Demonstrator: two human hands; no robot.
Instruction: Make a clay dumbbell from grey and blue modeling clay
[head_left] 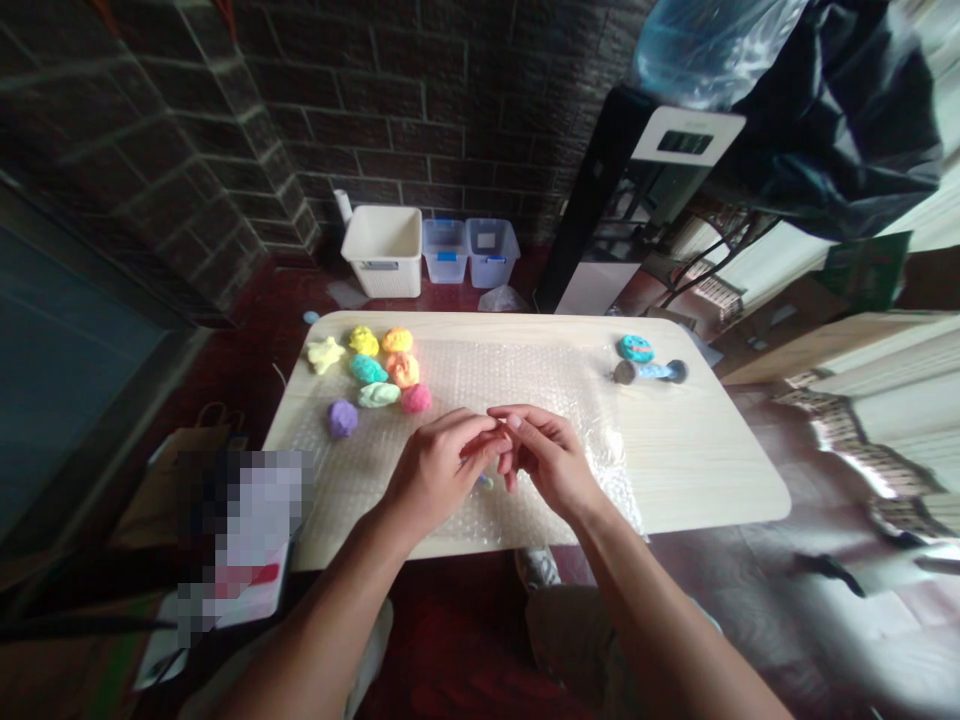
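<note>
My left hand [441, 462] and my right hand [553, 462] meet above the bubble wrap [517, 365], thumbs and fingers pinched together at the tips. Whatever lies between the fingertips is too small or hidden to make out. Just below them a small green and blue bit [486, 482] shows on the wrap, partly covered by the left hand. Beyond my left hand are several soft clay lumps, among them a pink lump [416, 398], a pale green lump [379, 395], a teal lump [368, 369], an orange lump [403, 369] and a purple lump [343, 419].
On the pale table [705, 460], a teal clay disc [636, 348] and a dumbbell-shaped object [651, 372] lie at the right. A white bin [384, 250] and two clear tubs [493, 255] stand by the wall. A water dispenser [607, 200] rises behind the table.
</note>
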